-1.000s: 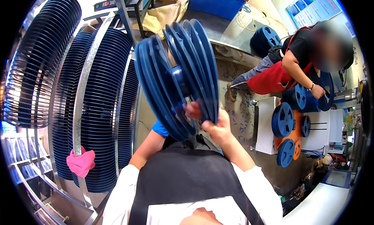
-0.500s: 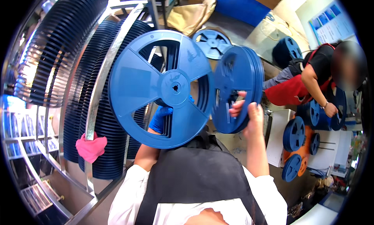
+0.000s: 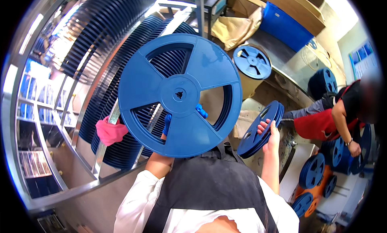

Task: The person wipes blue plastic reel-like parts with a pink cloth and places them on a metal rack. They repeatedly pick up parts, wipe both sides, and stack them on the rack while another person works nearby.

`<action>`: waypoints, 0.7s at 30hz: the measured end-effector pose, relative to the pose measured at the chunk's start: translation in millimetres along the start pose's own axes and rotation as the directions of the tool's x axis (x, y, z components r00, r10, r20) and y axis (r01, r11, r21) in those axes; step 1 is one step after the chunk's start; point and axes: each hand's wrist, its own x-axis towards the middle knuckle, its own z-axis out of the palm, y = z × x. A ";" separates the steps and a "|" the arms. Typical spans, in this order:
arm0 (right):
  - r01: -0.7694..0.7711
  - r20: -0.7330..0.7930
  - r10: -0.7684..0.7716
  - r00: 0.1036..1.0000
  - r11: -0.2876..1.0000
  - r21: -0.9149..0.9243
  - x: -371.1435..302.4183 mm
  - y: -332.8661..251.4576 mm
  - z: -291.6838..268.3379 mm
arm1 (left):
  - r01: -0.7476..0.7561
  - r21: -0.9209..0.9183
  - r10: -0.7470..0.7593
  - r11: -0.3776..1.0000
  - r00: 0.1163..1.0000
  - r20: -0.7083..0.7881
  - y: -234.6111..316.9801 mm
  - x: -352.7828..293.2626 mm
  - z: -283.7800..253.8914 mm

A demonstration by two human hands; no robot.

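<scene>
pink cloth (image 3: 111, 131) hangs on the rack (image 3: 100, 158); blue reels (image 3: 187, 90), grasped by left fingers (image 3: 201, 111), partly hide the rack; right of it, right fingers (image 3: 263, 127) clasp a second stack (image 3: 252, 142), farther from those reels than before.

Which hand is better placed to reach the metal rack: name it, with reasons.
Likely the left hand: it holds reels nearer the rack; the right hand holds another stack farther right.

Reels (image 3: 181, 103) blue, glove (image 3: 200, 111) brt blue, rag (image 3: 110, 131) pink, apron (image 3: 213, 182) blk.
</scene>
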 end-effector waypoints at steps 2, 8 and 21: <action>-0.043 0.076 0.043 0.996 0.999 -0.002 7.4 3.7 8.5 | -0.054 0.029 0.054 0.998 0.998 -0.014 1.4 -4.7 2.3; -0.141 0.298 0.167 0.940 0.984 -0.106 18.6 8.0 56.2 | -0.265 0.178 0.281 0.948 0.957 -0.069 17.7 -32.2 12.0; -0.299 0.437 0.388 0.812 0.918 -0.260 48.7 49.3 77.8 | -0.548 0.620 0.796 0.561 0.563 -0.222 77.9 -160.9 55.4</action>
